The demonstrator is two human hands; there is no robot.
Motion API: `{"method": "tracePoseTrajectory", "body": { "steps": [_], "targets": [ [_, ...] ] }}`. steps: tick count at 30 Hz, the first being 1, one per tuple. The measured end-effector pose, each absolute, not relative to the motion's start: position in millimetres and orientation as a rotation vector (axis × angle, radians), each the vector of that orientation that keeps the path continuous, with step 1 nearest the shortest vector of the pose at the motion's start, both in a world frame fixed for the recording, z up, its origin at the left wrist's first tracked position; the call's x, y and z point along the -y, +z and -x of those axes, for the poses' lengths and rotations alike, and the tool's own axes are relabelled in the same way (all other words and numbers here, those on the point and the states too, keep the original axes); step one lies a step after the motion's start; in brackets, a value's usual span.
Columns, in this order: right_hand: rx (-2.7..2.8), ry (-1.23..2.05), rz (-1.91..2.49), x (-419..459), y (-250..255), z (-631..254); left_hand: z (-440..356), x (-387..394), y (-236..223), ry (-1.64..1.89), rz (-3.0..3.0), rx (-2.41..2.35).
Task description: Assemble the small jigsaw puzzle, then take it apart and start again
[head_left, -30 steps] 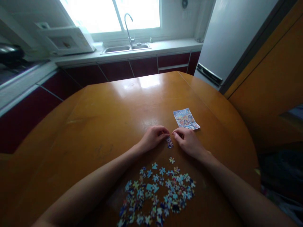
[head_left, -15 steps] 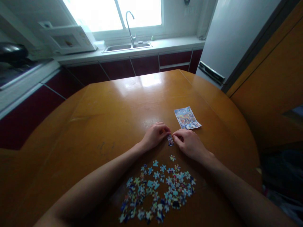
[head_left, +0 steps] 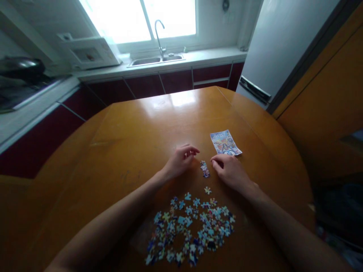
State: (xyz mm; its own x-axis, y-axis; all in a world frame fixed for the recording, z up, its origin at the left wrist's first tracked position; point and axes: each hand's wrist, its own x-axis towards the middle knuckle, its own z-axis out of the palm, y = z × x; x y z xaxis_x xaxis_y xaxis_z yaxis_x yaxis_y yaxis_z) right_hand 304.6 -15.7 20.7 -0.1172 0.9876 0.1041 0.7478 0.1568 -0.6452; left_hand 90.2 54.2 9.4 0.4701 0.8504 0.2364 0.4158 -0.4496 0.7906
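Note:
My left hand (head_left: 181, 161) hovers just left of a small joined strip of puzzle pieces (head_left: 204, 169) on the wooden table (head_left: 136, 132). Its fingers are loosely curved and apart, holding nothing. My right hand (head_left: 230, 170) rests on the table just right of the strip, fingers curled in, with nothing visible in them. Neither hand touches the strip. A single loose piece (head_left: 208, 190) lies below the strip. A pile of several colourful puzzle pieces (head_left: 190, 230) is spread between my forearms. A small printed picture card (head_left: 225, 142) lies just beyond my right hand.
A kitchen counter with a sink and tap (head_left: 159, 56) runs under the window at the back. A white appliance (head_left: 90, 53) and a dark pan (head_left: 19, 68) sit at the left. A fridge (head_left: 278, 45) and an orange cabinet (head_left: 326, 94) stand at the right.
Both hands were pinching the joined strip together; now they have drawn apart and let it go, leaving it lying on the table. The view has shifted slightly.

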Motion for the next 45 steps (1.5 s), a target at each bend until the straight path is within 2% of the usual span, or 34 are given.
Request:
{"method": "tracePoseTrajectory", "body": {
  "steps": [4,9,19,45],
  "targets": [
    [1.903,0.627,1.652,15,20,-306,-85,-36,15,0.667,-2.356,-0.943],
    [1.956,0.661,1.598,14,15,-306,-83,-17,7,0.719,-2.525,-0.915],
    [2.118,0.762,1.469,15,13,-305,-81,-17,-3,0.704,-2.531,-0.994],
    [2.159,0.741,1.536,21,21,-305,-86,-15,-2,0.68,-2.577,-0.842]
  ]
}}
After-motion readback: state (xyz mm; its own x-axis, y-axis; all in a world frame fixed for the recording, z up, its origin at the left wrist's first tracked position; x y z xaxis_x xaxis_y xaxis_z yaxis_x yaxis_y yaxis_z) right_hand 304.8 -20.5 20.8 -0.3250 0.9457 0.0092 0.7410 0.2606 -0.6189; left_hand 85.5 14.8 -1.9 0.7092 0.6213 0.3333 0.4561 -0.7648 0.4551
